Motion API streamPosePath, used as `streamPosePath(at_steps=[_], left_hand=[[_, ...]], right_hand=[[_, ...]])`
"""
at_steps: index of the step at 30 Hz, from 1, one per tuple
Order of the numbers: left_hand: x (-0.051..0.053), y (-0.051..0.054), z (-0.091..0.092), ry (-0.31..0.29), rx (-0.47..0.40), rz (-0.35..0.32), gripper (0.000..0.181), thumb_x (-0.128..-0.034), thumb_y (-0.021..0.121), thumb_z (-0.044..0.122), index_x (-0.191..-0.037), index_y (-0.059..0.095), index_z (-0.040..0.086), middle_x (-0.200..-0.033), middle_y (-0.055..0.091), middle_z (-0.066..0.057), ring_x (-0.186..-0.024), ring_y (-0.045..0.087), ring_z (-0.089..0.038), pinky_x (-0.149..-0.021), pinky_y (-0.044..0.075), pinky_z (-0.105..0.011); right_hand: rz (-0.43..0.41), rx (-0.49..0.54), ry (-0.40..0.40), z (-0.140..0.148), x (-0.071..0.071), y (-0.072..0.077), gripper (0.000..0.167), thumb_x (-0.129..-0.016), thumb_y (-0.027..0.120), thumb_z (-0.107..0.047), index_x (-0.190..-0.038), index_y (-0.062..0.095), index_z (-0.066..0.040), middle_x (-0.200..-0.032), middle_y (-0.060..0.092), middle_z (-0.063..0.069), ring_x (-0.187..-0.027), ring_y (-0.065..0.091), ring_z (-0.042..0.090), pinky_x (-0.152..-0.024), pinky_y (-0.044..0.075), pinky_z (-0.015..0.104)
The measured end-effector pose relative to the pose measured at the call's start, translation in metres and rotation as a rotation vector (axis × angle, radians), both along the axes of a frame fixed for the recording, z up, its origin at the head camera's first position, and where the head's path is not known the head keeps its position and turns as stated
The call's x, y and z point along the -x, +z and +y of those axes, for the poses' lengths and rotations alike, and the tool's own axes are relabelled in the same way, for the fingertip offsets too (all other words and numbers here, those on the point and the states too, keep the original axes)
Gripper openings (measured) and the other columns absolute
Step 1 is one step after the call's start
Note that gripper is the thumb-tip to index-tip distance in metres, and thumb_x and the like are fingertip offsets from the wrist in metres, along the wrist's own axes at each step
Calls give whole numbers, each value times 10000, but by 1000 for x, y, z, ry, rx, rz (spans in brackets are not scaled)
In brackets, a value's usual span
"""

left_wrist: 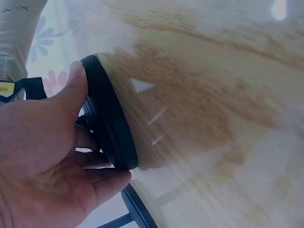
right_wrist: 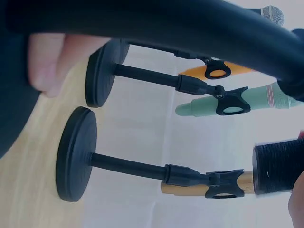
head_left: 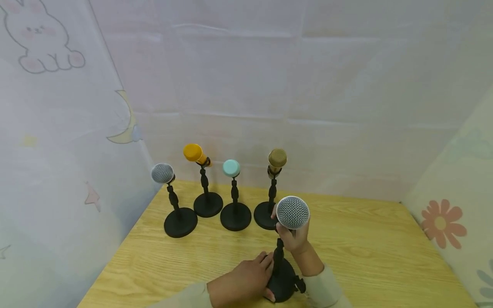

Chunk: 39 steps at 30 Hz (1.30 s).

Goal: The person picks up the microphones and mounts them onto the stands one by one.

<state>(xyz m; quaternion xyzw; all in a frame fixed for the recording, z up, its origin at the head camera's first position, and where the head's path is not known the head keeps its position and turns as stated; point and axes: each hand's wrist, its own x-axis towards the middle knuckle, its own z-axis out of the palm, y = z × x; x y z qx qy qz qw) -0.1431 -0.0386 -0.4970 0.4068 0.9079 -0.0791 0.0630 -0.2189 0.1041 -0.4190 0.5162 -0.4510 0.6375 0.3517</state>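
My left hand (head_left: 246, 276) grips the round black base of a microphone stand (head_left: 283, 282) near the table's front. In the left wrist view, the thumb lies on one side of the base (left_wrist: 107, 111) and fingertips touch its other side. My right hand (head_left: 295, 240) holds a microphone with a silver mesh head (head_left: 292, 212) at the top of this stand. Whether the microphone sits in the stand's clip is hidden. The stand's black pole (right_wrist: 156, 16) crosses the right wrist view, blurred and close, with fingers of my left hand (right_wrist: 47, 61) by the base.
Behind stand several microphones on black stands: a silver-headed one (head_left: 162, 173), an orange one (head_left: 193, 152), a mint green one (head_left: 231, 168) and a gold one (head_left: 277, 158). A patterned cloth (head_left: 239, 72) hangs behind the wooden table (head_left: 369, 252).
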Motion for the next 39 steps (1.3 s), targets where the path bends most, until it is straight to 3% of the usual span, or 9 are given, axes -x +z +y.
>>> streamPosePath(at_steps=[3, 6, 9, 13, 20, 24, 29, 35, 39], left_hand=[[0, -1, 1, 5, -12, -21, 877, -881, 473, 751, -1532, 468, 164, -1622, 346, 25, -1452, 394, -151, -910, 545, -221], [1, -1, 1, 13, -14, -38, 878, -880, 488, 748, -1538, 461, 167, -1625, 341, 31, -1454, 394, -152, -917, 546, -229], [1, 0, 1, 21, -2, -40, 869, -882, 497, 743, -1538, 461, 175, -1625, 343, 37, -1451, 399, -148, -915, 549, -231], [2, 1, 0, 29, -14, -66, 860, -884, 513, 731, -1538, 462, 174, -1627, 341, 40, -1456, 392, -149, -923, 547, -236], [2, 0, -1, -1, -14, -78, 864, -888, 501, 730, -1543, 453, 168, -1625, 343, 30, -1453, 397, -152, -932, 539, -228], [2, 3, -1, 6, -14, -67, 868, -884, 504, 737, -1537, 462, 167, -1621, 348, 34, -1448, 404, -150, -926, 545, -237], [1, 4, -1, -6, -13, -102, 859, -889, 514, 729, -1534, 466, 164, -1622, 344, 42, -1462, 378, -141, -940, 537, -230], [3, 2, -3, -4, -32, -144, 864, -891, 522, 723, -1547, 445, 166, -1631, 329, 40, -1472, 363, -147, -964, 529, -247], [5, 0, -2, 0, -42, -145, 880, -893, 511, 728, -1565, 411, 168, -1642, 306, 39, -1479, 356, -156, -979, 526, -263]], right_hand=[[-72, -90, 15, 6, -4, 1, 357, -982, 656, -166, -1048, 515, 156, -995, 627, 116, -892, 621, 185, -821, 539, 264], [-141, -171, -100, 11, -10, 3, 412, -953, 716, -213, -1004, 518, 145, -1001, 613, 119, -952, 611, 178, -919, 506, 232], [-148, -190, -254, 12, -14, 3, 370, -920, 749, -186, -958, 551, 124, -946, 602, 167, -921, 610, 210, -931, 497, 219], [-105, -132, -312, 8, -12, 3, 256, -897, 734, -84, -893, 575, 117, -844, 590, 186, -800, 608, 236, -840, 526, 225], [-58, -72, -276, 3, -12, 1, 321, -942, 702, -146, -796, 564, 105, -724, 551, 158, -637, 529, 204, -603, 455, 270], [-34, -58, -215, 1, -11, 4, 319, -939, 704, -131, -796, 559, 115, -704, 549, 165, -601, 505, 202, -559, 428, 288], [-4, -46, -125, -1, -13, 2, 304, -917, 723, -99, -808, 548, 123, -702, 543, 173, -589, 493, 225, -522, 419, 316], [-46, -108, -110, 2, -12, 0, 319, -930, 724, -120, -836, 544, 126, -730, 560, 175, -608, 534, 235, -553, 487, 280], [-140, -176, -136, 10, -15, 0, 355, -929, 726, -93, -925, 497, 179, -845, 594, 176, -770, 607, 223, -752, 541, 216]])
